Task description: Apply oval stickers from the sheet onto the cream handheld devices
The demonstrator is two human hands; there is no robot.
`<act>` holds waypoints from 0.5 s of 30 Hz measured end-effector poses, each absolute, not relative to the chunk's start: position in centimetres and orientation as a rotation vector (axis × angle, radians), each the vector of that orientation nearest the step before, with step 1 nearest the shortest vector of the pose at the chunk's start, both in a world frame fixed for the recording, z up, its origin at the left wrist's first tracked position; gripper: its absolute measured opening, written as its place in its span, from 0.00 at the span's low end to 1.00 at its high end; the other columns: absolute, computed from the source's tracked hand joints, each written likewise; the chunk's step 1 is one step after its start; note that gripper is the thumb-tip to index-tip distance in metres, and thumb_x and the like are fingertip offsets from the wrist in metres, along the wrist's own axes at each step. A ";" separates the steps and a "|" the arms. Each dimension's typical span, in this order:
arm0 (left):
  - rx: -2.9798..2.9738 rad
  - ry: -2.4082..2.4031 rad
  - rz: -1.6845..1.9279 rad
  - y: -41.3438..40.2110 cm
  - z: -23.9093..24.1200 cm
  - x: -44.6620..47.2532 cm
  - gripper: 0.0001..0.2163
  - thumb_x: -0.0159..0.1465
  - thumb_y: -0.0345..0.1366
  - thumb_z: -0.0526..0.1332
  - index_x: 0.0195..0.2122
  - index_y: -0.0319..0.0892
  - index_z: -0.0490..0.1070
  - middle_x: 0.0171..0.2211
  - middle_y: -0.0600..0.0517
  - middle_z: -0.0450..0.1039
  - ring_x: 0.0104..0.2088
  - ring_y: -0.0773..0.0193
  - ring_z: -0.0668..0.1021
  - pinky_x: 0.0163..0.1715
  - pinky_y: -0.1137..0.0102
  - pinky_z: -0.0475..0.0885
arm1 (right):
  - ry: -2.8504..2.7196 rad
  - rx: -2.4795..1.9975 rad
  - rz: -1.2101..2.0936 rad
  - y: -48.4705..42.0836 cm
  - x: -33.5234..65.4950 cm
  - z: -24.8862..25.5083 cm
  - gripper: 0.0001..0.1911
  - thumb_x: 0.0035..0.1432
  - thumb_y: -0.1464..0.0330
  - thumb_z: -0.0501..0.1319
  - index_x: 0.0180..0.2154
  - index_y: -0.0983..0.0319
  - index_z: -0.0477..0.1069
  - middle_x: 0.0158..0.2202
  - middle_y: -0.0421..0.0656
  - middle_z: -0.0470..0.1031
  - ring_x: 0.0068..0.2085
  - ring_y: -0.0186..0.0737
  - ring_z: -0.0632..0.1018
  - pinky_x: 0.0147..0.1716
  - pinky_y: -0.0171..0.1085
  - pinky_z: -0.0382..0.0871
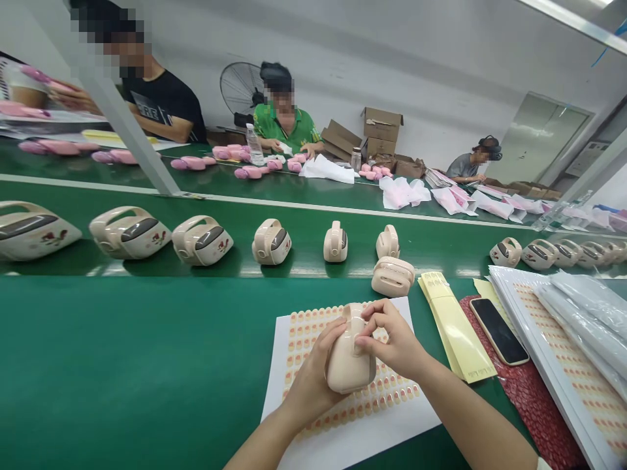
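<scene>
A cream plastic appliance (349, 369), shaped like a small iron with a loop handle, is held tilted above a white sheet of small orange-and-yellow stickers (304, 349). My left hand (313, 372) wraps round its left side and supports it from below. With fingers curled, my right hand (389, 333) touches the base of the handle with thumb and fingertips. Whatever may be pinched there is too small to make out. Just beyond the sheet, a similar cream appliance (392, 277) lies with its slotted side showing. Another (388, 241) stands right behind it.
Several cream appliances (203, 241) line the green belt. To my right lie yellow label strips (455, 329), a phone (499, 331) on red bubble wrap (543, 405), and stacked sticker sheets (578, 346). Across the belt, co-workers sit among pink items (193, 163); a slanted metal post (122, 117) rises left.
</scene>
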State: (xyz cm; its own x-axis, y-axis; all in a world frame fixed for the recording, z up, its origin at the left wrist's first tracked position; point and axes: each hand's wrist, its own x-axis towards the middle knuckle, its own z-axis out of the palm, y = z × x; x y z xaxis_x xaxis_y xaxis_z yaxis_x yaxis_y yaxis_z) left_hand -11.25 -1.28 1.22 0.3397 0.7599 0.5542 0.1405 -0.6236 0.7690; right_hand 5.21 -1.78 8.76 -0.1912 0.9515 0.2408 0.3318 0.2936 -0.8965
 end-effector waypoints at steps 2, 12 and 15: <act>2.034 0.802 1.258 -1.2 1.1 -11.3 0.39 0.47 0.27 0.66 0.57 0.55 0.48 0.57 0.43 0.56 0.57 0.44 0.62 0.50 0.48 0.62 | -1.737 -1.179 0.891 -1.8 5.2 8.8 0.06 0.48 0.72 0.63 0.23 0.61 0.67 0.37 0.42 0.63 0.45 0.40 0.69 0.46 0.43 0.65; 2.053 0.883 1.225 -1.8 1.6 -11.2 0.39 0.48 0.26 0.64 0.57 0.53 0.45 0.56 0.43 0.56 0.55 0.45 0.64 0.48 0.49 0.65 | -2.057 -0.939 0.251 -2.9 5.6 7.3 0.05 0.57 0.70 0.55 0.36 0.60 0.69 0.40 0.48 0.66 0.40 0.39 0.72 0.38 0.41 0.71; 2.043 0.879 1.222 -1.9 1.7 -11.2 0.39 0.48 0.26 0.64 0.57 0.53 0.45 0.56 0.43 0.56 0.54 0.46 0.65 0.48 0.50 0.66 | -2.069 -0.975 0.263 -3.1 5.8 7.1 0.09 0.56 0.69 0.57 0.41 0.59 0.67 0.41 0.48 0.65 0.42 0.41 0.71 0.41 0.42 0.70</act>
